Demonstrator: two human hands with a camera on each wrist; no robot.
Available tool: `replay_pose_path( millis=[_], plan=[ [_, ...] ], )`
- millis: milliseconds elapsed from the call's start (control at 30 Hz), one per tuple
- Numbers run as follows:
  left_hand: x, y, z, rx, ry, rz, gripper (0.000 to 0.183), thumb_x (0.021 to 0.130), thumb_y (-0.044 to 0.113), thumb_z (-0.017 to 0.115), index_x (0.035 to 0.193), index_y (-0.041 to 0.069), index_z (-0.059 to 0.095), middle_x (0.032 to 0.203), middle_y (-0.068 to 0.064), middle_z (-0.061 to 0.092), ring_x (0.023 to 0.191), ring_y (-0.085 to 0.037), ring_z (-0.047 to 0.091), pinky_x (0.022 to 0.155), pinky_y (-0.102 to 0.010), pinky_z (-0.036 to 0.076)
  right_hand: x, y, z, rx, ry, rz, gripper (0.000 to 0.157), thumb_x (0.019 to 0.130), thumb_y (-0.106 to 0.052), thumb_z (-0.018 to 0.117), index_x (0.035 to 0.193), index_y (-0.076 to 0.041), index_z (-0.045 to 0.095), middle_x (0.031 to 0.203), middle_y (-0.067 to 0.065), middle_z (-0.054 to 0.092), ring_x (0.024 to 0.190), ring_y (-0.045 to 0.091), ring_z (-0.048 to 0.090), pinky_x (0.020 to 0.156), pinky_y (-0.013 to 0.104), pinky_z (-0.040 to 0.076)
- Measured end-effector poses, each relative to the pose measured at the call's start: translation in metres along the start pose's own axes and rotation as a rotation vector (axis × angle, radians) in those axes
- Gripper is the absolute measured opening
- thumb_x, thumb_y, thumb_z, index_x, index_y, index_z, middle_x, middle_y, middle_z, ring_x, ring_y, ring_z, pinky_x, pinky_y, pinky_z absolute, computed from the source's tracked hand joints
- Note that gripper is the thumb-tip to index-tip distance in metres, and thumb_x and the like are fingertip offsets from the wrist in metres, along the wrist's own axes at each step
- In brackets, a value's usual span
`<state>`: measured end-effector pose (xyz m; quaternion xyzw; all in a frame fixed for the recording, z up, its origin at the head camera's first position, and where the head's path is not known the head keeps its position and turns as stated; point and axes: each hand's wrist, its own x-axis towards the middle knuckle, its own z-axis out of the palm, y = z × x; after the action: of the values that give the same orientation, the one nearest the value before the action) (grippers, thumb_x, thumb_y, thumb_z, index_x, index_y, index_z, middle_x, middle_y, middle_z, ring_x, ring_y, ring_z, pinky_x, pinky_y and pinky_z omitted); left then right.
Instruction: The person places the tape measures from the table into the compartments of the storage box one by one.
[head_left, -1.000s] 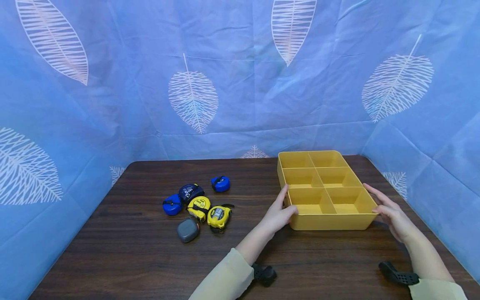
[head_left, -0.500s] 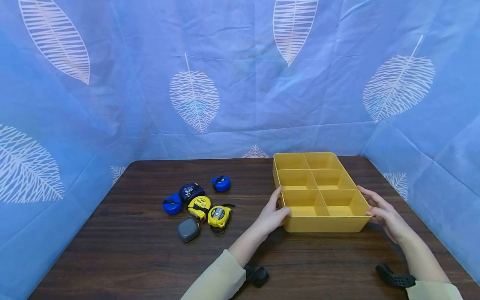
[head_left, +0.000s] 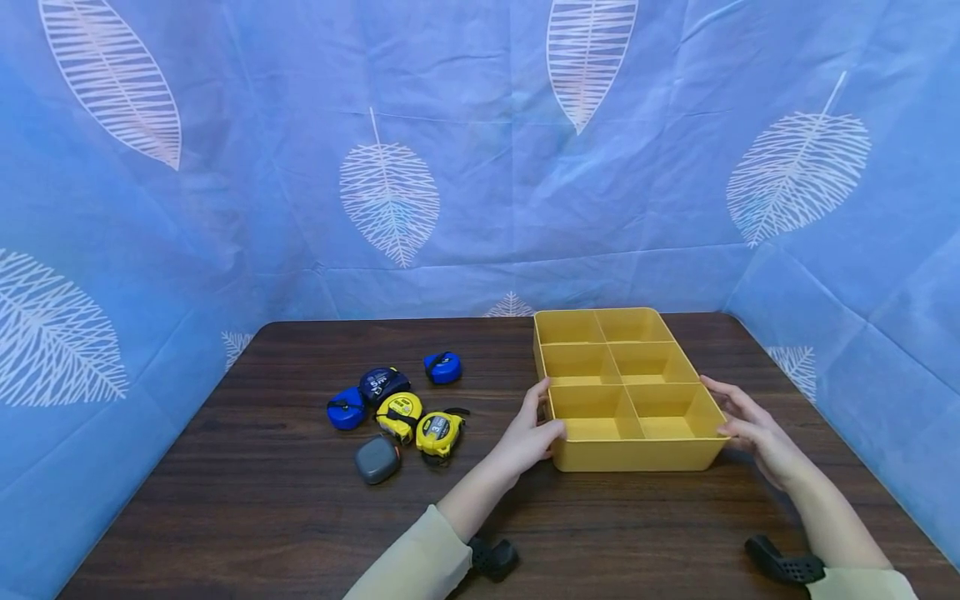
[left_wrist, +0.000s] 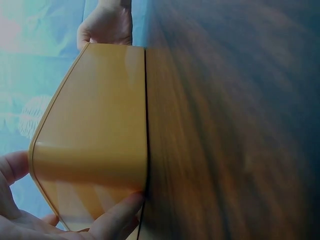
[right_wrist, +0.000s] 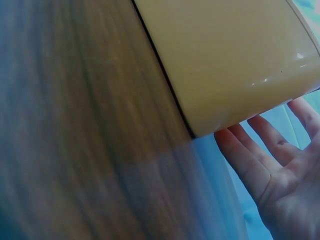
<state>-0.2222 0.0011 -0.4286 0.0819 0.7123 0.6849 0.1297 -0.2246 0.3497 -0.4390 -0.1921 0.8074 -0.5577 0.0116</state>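
Observation:
A yellow divided storage box (head_left: 637, 456) with several compartments, all bare inside, stands upright on the right half of the table. My left hand (head_left: 525, 439) holds its near left corner, thumb at the rim and fingers against the side wall. On the opposite side, my right hand (head_left: 765, 442) holds the near right corner the same way. Seen from the left wrist, the smooth box wall (left_wrist: 95, 105) rests close along the wood, with a fingertip (left_wrist: 132, 200) low on it. In the right wrist view, spread fingers (right_wrist: 245, 160) press on the side wall.
Left of the box lie two yellow tape measures (head_left: 438, 435), two bright blue ones (head_left: 442, 368), a navy one (head_left: 383, 385) and a grey rounded case (head_left: 377, 460). Blue leaf-print cloth (head_left: 480, 208) hangs behind and beside the dark wooden table (head_left: 247, 517).
Both hands have slid the box leftward and a little nearer to me across the table. The tape measures and the grey case have stayed put.

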Motion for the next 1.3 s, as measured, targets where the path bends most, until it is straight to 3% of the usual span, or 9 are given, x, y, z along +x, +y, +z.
replay_pose_path(
  millis=[333,567,800,1000,1300],
  plan=[
    [-0.007,-0.001,-0.009,-0.005,-0.015,-0.013,0.081,0.080,0.007,0.057,0.152,0.021,0.023,0.150,-0.015,0.024,0.121,-0.034,0.045,0.083,-0.056,0.048,0.001,-0.005,0.009,0.018,-0.026,-0.001,0.058,0.097,-0.005,0.043,0.151,-0.009,0.023,0.131,-0.014,0.041,0.113,-0.010,0.045,0.077,0.028,0.048],
    [-0.015,-0.002,-0.016,-0.002,-0.026,-0.017,0.081,0.081,0.007,0.056,0.152,0.022,0.021,0.150,-0.013,0.024,0.117,-0.030,0.048,0.083,-0.053,0.049,0.001,-0.007,0.015,0.014,-0.036,-0.001,0.058,0.096,-0.006,0.044,0.150,-0.006,0.024,0.131,-0.011,0.041,0.112,-0.005,0.048,0.077,0.031,0.048],
    [-0.024,-0.002,-0.022,-0.003,-0.027,-0.018,0.082,0.081,0.007,0.056,0.153,0.019,0.018,0.151,-0.014,0.023,0.118,-0.032,0.048,0.084,-0.053,0.048,0.002,-0.011,0.022,0.075,-0.075,-0.056,0.057,0.095,0.000,0.042,0.149,-0.002,0.023,0.129,-0.003,0.046,0.112,0.001,0.052,0.078,0.028,0.050],
    [-0.031,-0.001,-0.029,-0.014,-0.043,-0.015,0.083,0.081,0.006,0.054,0.153,0.018,0.016,0.152,-0.017,0.019,0.121,-0.037,0.046,0.087,-0.058,0.046,0.004,-0.012,0.029,0.100,-0.110,-0.092,0.059,0.094,0.004,0.043,0.149,-0.006,0.025,0.132,-0.003,0.045,0.115,0.002,0.052,0.077,0.029,0.051],
    [-0.040,0.001,-0.036,-0.013,-0.025,-0.026,0.084,0.079,0.004,0.054,0.153,0.017,0.016,0.152,-0.016,0.020,0.121,-0.037,0.046,0.085,-0.057,0.047,0.005,-0.018,0.037,0.079,-0.124,-0.105,0.058,0.092,0.004,0.043,0.147,0.000,0.024,0.136,-0.008,0.042,0.116,0.002,0.052,0.077,0.032,0.051]
  ],
)
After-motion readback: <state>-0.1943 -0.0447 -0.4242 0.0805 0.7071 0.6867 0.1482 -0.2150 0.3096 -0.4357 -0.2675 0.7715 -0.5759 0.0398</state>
